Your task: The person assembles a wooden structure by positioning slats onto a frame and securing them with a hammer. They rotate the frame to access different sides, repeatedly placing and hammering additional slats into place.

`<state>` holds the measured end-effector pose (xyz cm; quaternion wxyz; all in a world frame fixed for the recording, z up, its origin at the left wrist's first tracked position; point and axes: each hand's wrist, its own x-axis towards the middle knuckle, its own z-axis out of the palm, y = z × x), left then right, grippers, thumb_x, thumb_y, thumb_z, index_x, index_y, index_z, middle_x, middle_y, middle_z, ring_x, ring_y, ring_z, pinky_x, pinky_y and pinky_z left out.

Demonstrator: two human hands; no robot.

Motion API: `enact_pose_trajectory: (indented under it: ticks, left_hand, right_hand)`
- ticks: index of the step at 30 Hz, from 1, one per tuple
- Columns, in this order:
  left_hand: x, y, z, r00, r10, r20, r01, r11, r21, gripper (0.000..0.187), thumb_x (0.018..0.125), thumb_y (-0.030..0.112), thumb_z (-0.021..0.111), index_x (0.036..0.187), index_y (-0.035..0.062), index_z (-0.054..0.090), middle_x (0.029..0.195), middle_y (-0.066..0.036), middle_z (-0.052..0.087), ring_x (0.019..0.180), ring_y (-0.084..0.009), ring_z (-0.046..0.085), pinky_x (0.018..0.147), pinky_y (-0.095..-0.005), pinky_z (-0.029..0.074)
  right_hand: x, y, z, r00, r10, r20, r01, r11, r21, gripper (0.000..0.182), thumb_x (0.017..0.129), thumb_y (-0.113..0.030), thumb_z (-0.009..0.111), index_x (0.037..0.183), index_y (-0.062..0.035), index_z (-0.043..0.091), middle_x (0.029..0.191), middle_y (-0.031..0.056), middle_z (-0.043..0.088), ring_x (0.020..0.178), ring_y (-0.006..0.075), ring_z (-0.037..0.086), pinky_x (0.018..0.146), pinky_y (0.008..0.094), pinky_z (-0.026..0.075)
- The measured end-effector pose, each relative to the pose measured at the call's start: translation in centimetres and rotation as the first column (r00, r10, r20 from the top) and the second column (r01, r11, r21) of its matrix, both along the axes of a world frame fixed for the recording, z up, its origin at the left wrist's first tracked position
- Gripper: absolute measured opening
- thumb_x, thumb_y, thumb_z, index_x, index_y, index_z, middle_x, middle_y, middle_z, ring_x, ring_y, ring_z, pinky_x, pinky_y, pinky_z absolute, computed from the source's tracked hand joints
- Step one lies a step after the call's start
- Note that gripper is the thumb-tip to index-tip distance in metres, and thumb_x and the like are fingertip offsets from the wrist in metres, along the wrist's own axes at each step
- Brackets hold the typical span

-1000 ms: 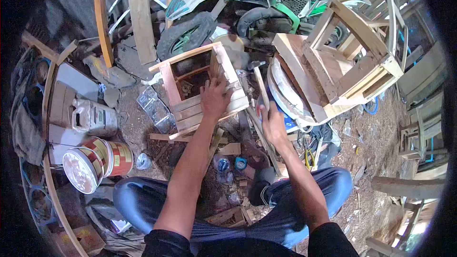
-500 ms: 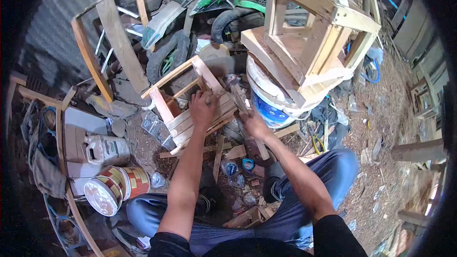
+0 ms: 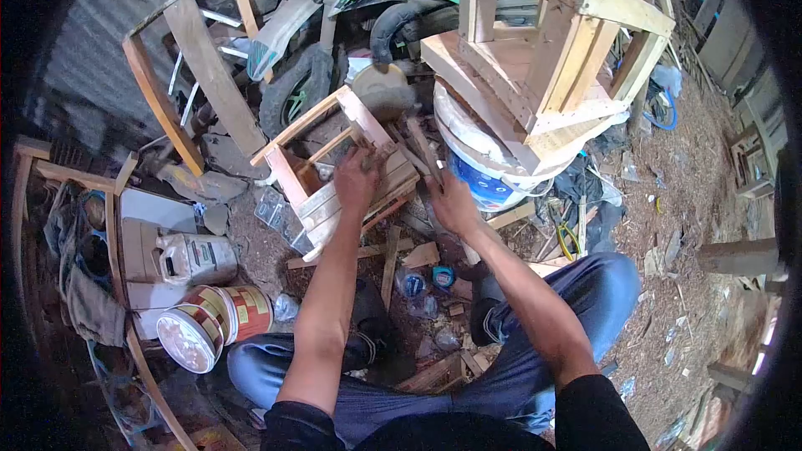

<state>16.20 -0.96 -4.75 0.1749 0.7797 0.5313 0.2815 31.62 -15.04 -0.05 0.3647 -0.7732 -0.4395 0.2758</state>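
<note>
A small slatted wooden frame (image 3: 322, 211) like a stool lies tilted on the ground in front of me. My left hand (image 3: 357, 179) rests on its near side with the fingers curled over the slats; anything pinched in the fingertips is too small to make out. Just to the right, my right hand (image 3: 454, 203) is closed round a long, stick-like wooden piece (image 3: 423, 147). It slants from beside the frame down past my wrist. Whether its far end carries a tool head is not clear.
A larger wooden frame (image 3: 572, 58) sits on a white-and-blue bucket (image 3: 480, 179) at right. Behind stand motorcycle parts with a tyre (image 3: 288, 88). At left are a jerrycan (image 3: 196, 259) and a paint bucket (image 3: 188, 338). Pliers (image 3: 568, 240) and a tape roll (image 3: 443, 276) lie among wood scraps.
My right hand has shifted slightly right and up with the wooden piece. My left hand stays on the frame, its fingers slightly moved. The view has shifted a little.
</note>
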Motion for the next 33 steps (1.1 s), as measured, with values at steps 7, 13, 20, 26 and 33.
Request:
enact_pose_trajectory:
  ticks: [7,13,20,26,33]
  left_hand:
    - [0.1,-0.7,1.6,0.998,-0.002,-0.071,0.004,1.000,0.016,0.033,0.078,0.038,0.067,0.100,0.0131,0.068,0.111,-0.008,0.063,0.108,-0.0323,0.053,0.095,-0.0466,0.039]
    - [-0.1,-0.7,1.1,0.997,0.021,-0.071,-0.018,0.999,0.035,0.038,0.078,0.044,0.066,0.100,0.0128,0.067,0.115,-0.006,0.060,0.115,-0.0355,0.047,0.098,-0.0559,0.034]
    - [-0.3,-0.7,1.3,1.000,-0.001,-0.026,0.000,0.998,-0.062,0.039,0.079,0.043,0.065,0.105,0.0138,0.067,0.124,-0.007,0.057,0.122,-0.0404,0.043,0.100,-0.0584,0.032]
    - [-0.1,-0.3,-0.1,1.000,0.023,0.016,-0.024,0.999,0.024,0.036,0.079,0.044,0.067,0.098,0.0133,0.067,0.114,-0.006,0.061,0.119,-0.0430,0.045,0.099,-0.0588,0.032]
    - [-0.2,-0.5,0.3,0.999,0.026,-0.021,-0.026,1.000,0.004,0.037,0.078,0.044,0.067,0.099,0.0142,0.068,0.113,-0.005,0.062,0.118,-0.0398,0.046,0.098,-0.0566,0.032]
  right_hand:
    - [0.3,-1.0,0.3,0.972,0.162,0.170,-0.143,0.983,-0.118,0.038,0.094,-0.028,0.047,0.117,0.0011,0.049,0.085,0.0340,0.060,0.087,0.0511,0.057,0.075,0.0570,0.046]
    - [-0.9,-0.3,4.3,0.975,0.135,0.175,-0.099,0.975,-0.201,0.035,0.095,-0.028,0.044,0.107,0.0044,0.049,0.080,0.0360,0.058,0.083,0.0515,0.058,0.073,0.0571,0.047]
    - [-0.4,0.5,-0.3,0.943,0.196,0.269,-0.144,0.968,-0.204,0.033,0.095,-0.028,0.045,0.105,0.0035,0.050,0.082,0.0365,0.057,0.085,0.0531,0.055,0.072,0.0578,0.044]
    - [-2.6,0.9,6.1,0.989,0.080,0.127,-0.061,0.987,-0.149,0.034,0.095,-0.024,0.043,0.109,0.0063,0.050,0.084,0.0364,0.058,0.086,0.0524,0.056,0.073,0.0570,0.045]
    - [-1.2,0.8,2.7,0.971,0.122,0.207,-0.093,0.985,-0.144,0.026,0.093,-0.021,0.048,0.104,0.0032,0.051,0.077,0.0346,0.058,0.079,0.0537,0.056,0.068,0.0590,0.044]
